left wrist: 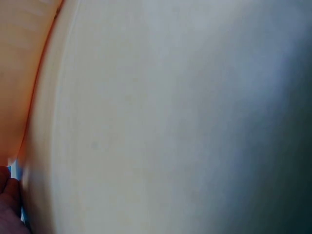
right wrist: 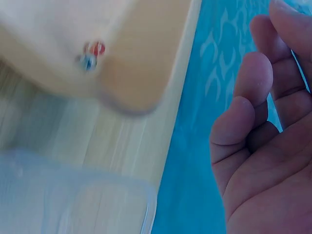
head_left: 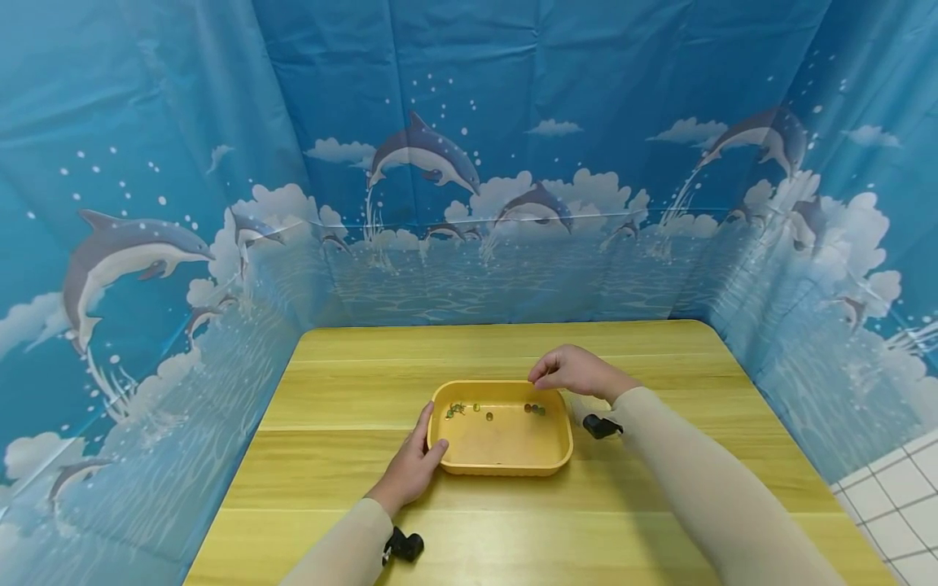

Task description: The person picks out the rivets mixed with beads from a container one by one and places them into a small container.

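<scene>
Gripping the yellow tray (head_left: 506, 470) by its left edge, the left hand (head_left: 413, 464) has its thumb over the rim and fingers along the outer wall. The right hand (head_left: 574, 371) is by the far right corner, fingers bent; I can't tell whether anything is pinched there. Small glassy balls (head_left: 489, 416) lie in the tray's far half: a left cluster (head_left: 455, 409), a right cluster (head_left: 535, 408), two between. They look hard, light and slippery, apt to roll; I'd take each across its middle with two fingertips. The tray seems light, stiffish plastic, best held by its rim
</scene>
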`<state>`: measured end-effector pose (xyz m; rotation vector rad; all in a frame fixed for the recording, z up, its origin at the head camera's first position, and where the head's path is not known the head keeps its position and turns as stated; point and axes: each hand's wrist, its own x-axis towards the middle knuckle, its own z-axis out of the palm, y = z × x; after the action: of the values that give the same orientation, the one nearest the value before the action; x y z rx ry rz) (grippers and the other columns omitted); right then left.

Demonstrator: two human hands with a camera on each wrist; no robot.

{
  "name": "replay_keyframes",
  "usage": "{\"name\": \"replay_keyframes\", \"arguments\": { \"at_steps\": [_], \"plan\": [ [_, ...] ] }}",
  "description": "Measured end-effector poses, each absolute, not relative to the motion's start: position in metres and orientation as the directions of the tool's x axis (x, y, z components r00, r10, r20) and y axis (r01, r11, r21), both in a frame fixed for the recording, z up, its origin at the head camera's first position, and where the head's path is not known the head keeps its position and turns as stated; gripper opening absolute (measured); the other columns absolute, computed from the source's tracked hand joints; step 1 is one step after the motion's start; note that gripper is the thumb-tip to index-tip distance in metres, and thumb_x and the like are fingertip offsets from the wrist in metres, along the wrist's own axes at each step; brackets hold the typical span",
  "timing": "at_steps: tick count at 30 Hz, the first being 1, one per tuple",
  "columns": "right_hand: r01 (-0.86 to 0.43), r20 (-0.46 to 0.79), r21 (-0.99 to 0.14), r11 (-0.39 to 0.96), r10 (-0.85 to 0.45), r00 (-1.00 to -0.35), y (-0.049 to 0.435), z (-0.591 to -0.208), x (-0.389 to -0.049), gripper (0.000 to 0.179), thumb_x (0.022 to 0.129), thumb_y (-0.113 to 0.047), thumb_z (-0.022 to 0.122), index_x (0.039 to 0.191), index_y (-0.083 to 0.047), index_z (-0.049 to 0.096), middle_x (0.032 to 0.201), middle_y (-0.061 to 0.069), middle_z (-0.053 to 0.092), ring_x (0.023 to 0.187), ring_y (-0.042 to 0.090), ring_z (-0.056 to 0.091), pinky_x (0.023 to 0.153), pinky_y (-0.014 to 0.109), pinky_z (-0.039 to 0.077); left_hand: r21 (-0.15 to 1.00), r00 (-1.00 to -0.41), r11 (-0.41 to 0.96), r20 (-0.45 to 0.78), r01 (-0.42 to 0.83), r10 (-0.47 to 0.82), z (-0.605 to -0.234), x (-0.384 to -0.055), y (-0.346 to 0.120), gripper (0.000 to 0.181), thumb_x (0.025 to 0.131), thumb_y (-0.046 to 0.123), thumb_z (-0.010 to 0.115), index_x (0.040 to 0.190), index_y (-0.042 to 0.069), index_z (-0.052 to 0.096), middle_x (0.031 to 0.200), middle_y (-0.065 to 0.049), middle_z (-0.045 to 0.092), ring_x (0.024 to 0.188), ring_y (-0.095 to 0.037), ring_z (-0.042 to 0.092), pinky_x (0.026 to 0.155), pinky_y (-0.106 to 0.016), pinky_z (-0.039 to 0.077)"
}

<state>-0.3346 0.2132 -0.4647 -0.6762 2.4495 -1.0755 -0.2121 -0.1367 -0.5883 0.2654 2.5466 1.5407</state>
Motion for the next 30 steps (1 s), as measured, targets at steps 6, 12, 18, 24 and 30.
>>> {"name": "replay_keyframes", "arguments": {
  "at_steps": [6, 12, 18, 24, 30],
  "plan": [
    [-0.228, -0.159, -0.753, 0.618, -0.506, -0.847, 0.245, -0.468, -0.337, 0.02, 0.1, -0.022, 0.073, 0.115, -0.011, 0.08, 0.124, 0.008, 0.075, 0.115, 0.027, 0.069, 0.101, 0.052, 0.055, 0.89, -0.972, 0.449, -0.039, 0.072, 0.232, -0.589, -0.213, -0.136, 0.073, 0.114, 0.032, 0.047, 0.17, 0.039, 0.0, 0.172, -0.022, 0.024, 0.155, -0.042, 0.036, 0.124, -0.06, 0.032],
    [-0.203, -0.175, -0.725, 0.658, -0.462, -0.87, 0.271, -0.473, -0.339, 0.021, 0.101, -0.024, 0.072, 0.116, -0.011, 0.079, 0.127, 0.012, 0.073, 0.12, 0.033, 0.066, 0.102, 0.054, 0.055, 0.889, -0.973, 0.453, -0.036, 0.073, 0.226, -0.589, -0.213, -0.136, 0.074, 0.114, 0.032, 0.048, 0.171, 0.036, 0.001, 0.174, -0.021, 0.022, 0.156, -0.041, 0.034, 0.125, -0.059, 0.03],
    [-0.185, -0.195, -0.706, 0.683, -0.439, -0.877, 0.288, -0.478, -0.339, 0.028, 0.101, -0.023, 0.071, 0.122, -0.005, 0.077, 0.131, 0.015, 0.072, 0.123, 0.036, 0.066, 0.103, 0.056, 0.054, 0.888, -0.972, 0.453, -0.035, 0.077, 0.233, -0.59, -0.213, -0.137, 0.074, 0.114, 0.031, 0.048, 0.171, 0.034, 0.001, 0.173, -0.023, 0.023, 0.153, -0.041, 0.039, 0.123, -0.059, 0.033],
    [-0.138, -0.234, -0.703, 0.697, -0.41, -0.882, 0.302, -0.482, -0.339, 0.032, 0.102, -0.023, 0.071, 0.125, -0.002, 0.075, 0.135, 0.018, 0.069, 0.123, 0.036, 0.065, 0.103, 0.055, 0.054, 0.884, -0.972, 0.462, -0.043, 0.07, 0.23, -0.589, -0.212, -0.137, 0.074, 0.114, 0.033, 0.047, 0.171, 0.033, 0.001, 0.173, -0.022, 0.023, 0.155, -0.043, 0.035, 0.124, -0.06, 0.031],
    [-0.09, -0.262, -0.71, 0.699, -0.38, -0.887, 0.306, -0.483, -0.337, 0.034, 0.101, -0.023, 0.072, 0.126, -0.002, 0.074, 0.133, 0.016, 0.07, 0.123, 0.035, 0.065, 0.102, 0.054, 0.054, 0.881, -0.974, 0.467, -0.044, 0.067, 0.223, -0.589, -0.212, -0.136, 0.074, 0.114, 0.034, 0.048, 0.171, 0.034, 0.001, 0.173, -0.022, 0.021, 0.157, -0.044, 0.032, 0.125, -0.061, 0.03]
  ]
}}
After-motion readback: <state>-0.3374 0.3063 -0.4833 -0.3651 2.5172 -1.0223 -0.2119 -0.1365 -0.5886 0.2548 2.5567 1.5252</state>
